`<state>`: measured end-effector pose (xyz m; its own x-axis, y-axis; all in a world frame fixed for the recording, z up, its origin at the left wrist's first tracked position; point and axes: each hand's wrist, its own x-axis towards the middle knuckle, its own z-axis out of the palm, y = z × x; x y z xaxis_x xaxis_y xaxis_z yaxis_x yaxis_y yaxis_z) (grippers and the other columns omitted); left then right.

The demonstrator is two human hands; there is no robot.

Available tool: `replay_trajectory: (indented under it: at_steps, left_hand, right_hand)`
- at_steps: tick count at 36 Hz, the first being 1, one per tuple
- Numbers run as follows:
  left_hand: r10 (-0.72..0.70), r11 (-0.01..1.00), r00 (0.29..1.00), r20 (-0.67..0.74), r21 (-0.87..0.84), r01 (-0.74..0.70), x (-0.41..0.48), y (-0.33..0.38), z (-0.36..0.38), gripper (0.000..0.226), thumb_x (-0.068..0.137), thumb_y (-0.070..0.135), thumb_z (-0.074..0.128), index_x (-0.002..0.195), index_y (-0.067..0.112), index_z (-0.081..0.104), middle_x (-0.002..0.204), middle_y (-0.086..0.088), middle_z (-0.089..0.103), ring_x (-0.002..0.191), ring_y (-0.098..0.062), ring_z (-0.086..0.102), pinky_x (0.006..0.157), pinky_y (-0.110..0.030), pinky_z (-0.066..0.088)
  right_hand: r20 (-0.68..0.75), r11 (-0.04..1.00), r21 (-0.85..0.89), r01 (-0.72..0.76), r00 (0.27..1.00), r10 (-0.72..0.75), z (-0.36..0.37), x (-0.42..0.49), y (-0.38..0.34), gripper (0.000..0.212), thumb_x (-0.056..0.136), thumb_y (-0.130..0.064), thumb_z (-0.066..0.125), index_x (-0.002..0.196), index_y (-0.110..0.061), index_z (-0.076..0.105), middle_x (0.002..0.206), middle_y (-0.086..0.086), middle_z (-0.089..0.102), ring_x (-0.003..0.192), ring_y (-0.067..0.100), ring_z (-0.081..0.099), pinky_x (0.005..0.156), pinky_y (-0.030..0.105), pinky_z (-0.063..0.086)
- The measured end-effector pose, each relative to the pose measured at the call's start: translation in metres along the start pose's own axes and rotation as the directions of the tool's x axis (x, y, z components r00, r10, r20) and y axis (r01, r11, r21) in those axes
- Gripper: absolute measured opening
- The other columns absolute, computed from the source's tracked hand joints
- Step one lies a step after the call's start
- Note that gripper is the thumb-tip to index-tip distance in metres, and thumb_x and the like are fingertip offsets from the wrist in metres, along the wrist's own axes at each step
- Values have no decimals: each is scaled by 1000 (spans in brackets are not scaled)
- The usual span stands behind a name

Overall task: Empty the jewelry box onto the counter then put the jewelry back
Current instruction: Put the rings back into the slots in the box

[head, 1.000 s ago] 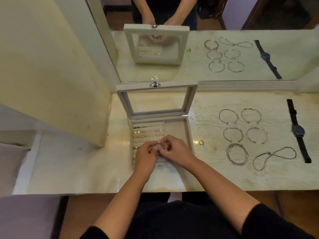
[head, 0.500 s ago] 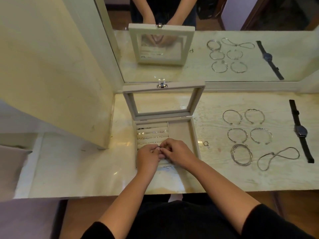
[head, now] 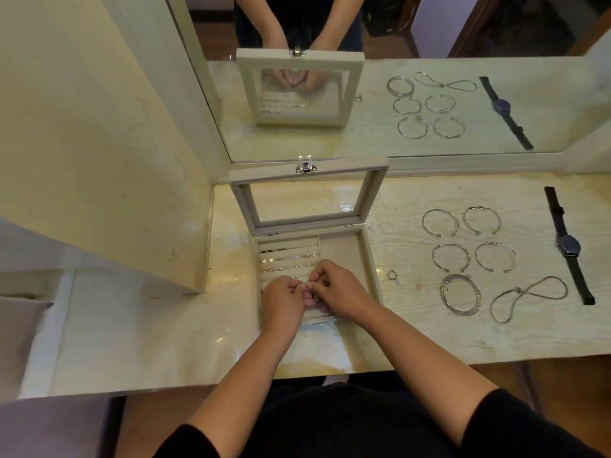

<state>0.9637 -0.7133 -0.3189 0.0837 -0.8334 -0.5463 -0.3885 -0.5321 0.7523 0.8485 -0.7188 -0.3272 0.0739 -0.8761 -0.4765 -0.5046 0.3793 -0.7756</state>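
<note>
The beige jewelry box stands open on the counter, its glass lid upright. Several small pieces sit in the ring rolls on its left; the right compartment holds nothing. My left hand and my right hand meet over the near rolls, fingertips pinched together on a small ring that the fingers mostly hide. A small hoop earring lies just right of the box.
To the right on the counter lie several open bangles, a stacked bangle set, a chain necklace and a black watch. A mirror backs the counter. A tall cream panel walls off the left.
Both hands have dropped a little lower onto the near ring rolls, still pinched together. The ring seen between the fingertips a second ago is now covered.
</note>
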Motion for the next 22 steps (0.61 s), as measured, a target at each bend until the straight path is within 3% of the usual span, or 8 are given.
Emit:
replay_trajectory:
  at_steps: [4, 9, 14, 22]
  left_hand:
    - [9, 999, 1000, 7, 38, -10, 2, 0, 0, 22, 92, 4, 47, 73, 13, 52, 76, -15, 69, 72, -27, 70, 73, -40, 57]
    - [18, 999, 1000, 24, 32, -18, 1, -1, -1, 30, 92, 1, 45, 69, 20, 49, 61, 1, 62, 58, -13, 65, 67, -35, 55]
    - [17, 999, 999, 40, 33, -18, 1, 0, -2, 29, 92, 1, 44, 70, 20, 48, 61, 1, 61, 58, -16, 65, 67, -34, 54]
    - [18, 1000, 997, 70, 19, -19, 1, 1, -4, 31, 93, -2, 40, 70, 18, 46, 60, 0, 60, 45, -4, 61, 48, -18, 48]
  right_hand:
    - [15, 998, 52, -38, 999, 38, -1, 1, -2, 26, 89, -9, 57, 72, -24, 43, 58, -1, 57, 34, 7, 49, 36, 16, 37]
    - [27, 998, 27, -50, 998, 50, -1, 4, -3, 27, 88, -8, 56, 71, -23, 43, 54, -2, 56, 31, 5, 48, 35, 15, 37]
    - [42, 998, 15, -56, 998, 55, -2, 6, -4, 28, 87, -6, 57, 70, -22, 43, 52, -2, 57, 30, 4, 47, 37, 18, 38]
    - [47, 994, -88, -68, 996, 72, -2, 8, -11, 27, 86, -7, 57, 69, -22, 42, 52, -4, 56, 29, 2, 47, 37, 14, 38]
